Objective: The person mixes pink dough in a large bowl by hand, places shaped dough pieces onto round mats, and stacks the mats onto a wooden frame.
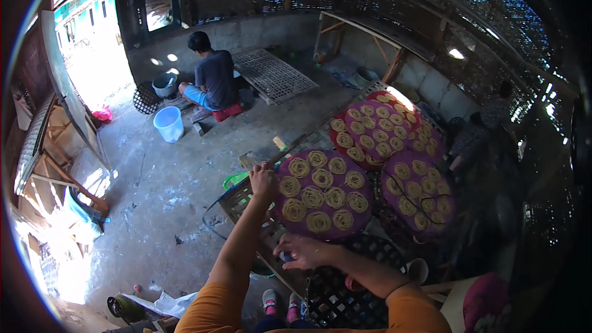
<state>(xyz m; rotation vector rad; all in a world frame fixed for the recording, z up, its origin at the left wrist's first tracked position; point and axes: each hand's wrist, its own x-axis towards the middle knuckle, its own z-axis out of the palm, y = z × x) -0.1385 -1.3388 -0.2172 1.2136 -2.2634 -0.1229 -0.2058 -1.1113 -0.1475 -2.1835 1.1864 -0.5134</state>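
A round purple tray [299, 223] lies on the slatted table before me, with several coiled, pale yellow noodle-like nests [322, 177] spread over it. My left hand [264, 180] is at the tray's upper left edge, its fingers bent and close together; what they grip, if anything, is hidden. Nearer to me, my right hand [306, 252] is below the same tray with curled fingers. A small bluish-grey object [286, 256] shows between its thumb and fingers, too small to name. Beneath the right forearm lies a dark openwork basket [345, 299].
More nest-covered trays, one red [338, 138] and one purple [394, 206], lie farther along the table. A person [214, 80] sits low beside a pale blue bucket [169, 124] and a perforated low platform [271, 74]. Another person [472, 132] is in shadow at right.
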